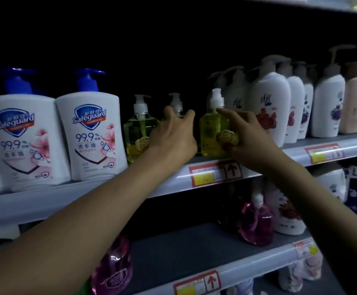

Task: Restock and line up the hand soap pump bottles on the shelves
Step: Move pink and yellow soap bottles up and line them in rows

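Note:
Three clear pump bottles of yellow-green soap stand on the upper shelf (173,179). My left hand (173,135) grips the middle yellow bottle (176,105), hiding most of its body. My right hand (248,135) grips the right yellow bottle (212,133) from its right side, near the shelf's front edge. The left yellow bottle (137,133) stands free beside my left hand. Two white Safeguard pump bottles (92,135) with blue pumps stand at the left.
White and pink lotion pump bottles (269,107) fill the upper shelf to the right. On the lower shelf (194,252) stand a pink soap bottle (256,224), another pink bottle (111,267) at the front left, and white bottles. Price tags (216,173) line the shelf edges.

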Motion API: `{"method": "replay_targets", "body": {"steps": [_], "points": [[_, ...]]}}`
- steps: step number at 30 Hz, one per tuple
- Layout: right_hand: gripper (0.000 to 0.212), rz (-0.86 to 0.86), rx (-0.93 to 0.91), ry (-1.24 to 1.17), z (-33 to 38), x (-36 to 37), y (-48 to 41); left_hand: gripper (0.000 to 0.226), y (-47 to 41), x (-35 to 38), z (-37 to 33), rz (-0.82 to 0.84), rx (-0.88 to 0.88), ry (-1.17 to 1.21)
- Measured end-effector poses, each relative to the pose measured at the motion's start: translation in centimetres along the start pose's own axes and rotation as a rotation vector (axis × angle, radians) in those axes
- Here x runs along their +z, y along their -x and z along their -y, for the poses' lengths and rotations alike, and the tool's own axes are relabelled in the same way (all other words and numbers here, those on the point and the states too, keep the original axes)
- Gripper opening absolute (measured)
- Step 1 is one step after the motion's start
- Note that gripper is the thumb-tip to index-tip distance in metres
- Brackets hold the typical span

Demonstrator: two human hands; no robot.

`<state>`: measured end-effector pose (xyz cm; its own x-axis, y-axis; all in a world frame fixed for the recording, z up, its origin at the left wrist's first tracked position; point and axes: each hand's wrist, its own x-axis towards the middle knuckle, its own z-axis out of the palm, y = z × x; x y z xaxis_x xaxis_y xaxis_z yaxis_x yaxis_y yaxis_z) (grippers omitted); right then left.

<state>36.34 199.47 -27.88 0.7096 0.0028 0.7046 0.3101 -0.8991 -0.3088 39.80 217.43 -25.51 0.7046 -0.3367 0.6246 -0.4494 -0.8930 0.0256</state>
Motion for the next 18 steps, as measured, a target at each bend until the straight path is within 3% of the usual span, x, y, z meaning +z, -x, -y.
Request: {"method": "replay_targets", "body": {"steps": [5, 10, 18], "points": [[0.082, 0.025, 0.006, -0.069, 0.3, 0.9, -1.6, 0.067, -1.8, 0.4, 0.4, 0.136, -0.089, -0.004], [0.069, -0.043, -0.03, -0.098, 0.0, 1.8, -3.1, 0.073, -2.2, 1.5, 1.3, 0.018, -0.045, -0.02], [0.086, 0.109, -0.075, -0.06, -2.1, 2.2, -5.2, 0.069, -2.2, 2.2, 1.3, -0.082, -0.028, 0.071]]}}
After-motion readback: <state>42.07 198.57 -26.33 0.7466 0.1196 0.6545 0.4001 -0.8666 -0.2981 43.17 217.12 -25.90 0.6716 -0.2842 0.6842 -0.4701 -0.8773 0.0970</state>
